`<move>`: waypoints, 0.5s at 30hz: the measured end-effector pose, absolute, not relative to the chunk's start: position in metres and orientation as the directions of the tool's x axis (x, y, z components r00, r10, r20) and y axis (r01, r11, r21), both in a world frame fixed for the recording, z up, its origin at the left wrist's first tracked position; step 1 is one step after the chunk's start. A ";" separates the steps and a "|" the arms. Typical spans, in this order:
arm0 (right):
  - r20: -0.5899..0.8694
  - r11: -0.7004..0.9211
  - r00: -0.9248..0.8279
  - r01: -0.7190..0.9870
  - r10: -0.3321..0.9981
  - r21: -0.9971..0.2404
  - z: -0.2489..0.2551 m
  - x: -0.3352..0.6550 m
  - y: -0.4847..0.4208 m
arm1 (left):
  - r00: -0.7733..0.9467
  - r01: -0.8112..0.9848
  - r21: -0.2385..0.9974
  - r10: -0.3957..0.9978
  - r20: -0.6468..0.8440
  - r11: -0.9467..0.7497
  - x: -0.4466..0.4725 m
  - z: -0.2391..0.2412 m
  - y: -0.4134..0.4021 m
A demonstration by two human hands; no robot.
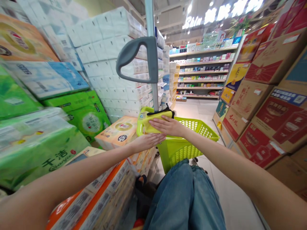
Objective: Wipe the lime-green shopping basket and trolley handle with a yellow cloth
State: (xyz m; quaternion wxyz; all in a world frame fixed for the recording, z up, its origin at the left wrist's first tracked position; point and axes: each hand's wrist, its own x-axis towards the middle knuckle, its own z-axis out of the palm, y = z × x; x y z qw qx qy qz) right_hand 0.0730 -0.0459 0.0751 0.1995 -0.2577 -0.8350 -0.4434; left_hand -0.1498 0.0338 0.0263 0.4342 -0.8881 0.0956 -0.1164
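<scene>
Supermarket aisle. Your right hand [169, 126] flat, unclenched, pressing yellow cloth [149, 126] onto lime-green plastic basket [178, 150] rim; left hand [146, 141] open alongside. Wiping looks barely begun.

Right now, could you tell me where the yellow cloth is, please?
In the head view, the yellow cloth lies centrally on the rim of the green basket, under the right hand, below the grey handle pole.

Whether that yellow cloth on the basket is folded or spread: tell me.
Folded: the yellow cloth sits as a thick layered pad on the basket rim, under the right hand.
</scene>
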 end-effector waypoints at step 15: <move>0.643 0.460 -0.740 0.649 0.195 0.607 0.178 0.075 -0.036 | 0.948 -0.041 -0.914 -0.306 0.092 -0.404 -0.148 0.032 0.029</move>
